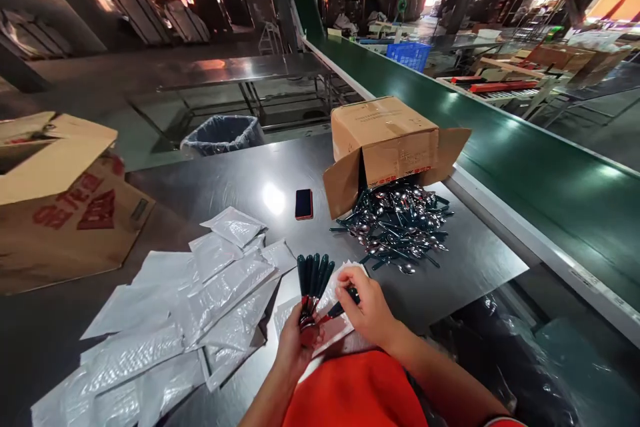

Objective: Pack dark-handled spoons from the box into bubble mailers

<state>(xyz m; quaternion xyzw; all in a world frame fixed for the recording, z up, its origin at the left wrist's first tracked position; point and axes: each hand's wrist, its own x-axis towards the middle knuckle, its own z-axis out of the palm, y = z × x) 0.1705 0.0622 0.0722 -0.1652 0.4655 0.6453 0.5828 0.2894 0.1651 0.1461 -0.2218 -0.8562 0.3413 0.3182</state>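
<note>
My left hand is closed around a bunch of spoons, gripping them near the metal bowls with the dark green handles pointing up and away. Close beside it, my right hand pinches the dark handle of another spoon, whose metal end points toward the bunch. White plastic mailer bags lie on the metal table under both hands. Beyond my right hand spreads a heap of loose dark-handled spoons, at the mouth of a tipped cardboard box.
A pile of white padded packets covers the table's left side. A phone lies near the middle. An open carton stands far left, and a lined bin behind the table. A green conveyor belt runs along the right.
</note>
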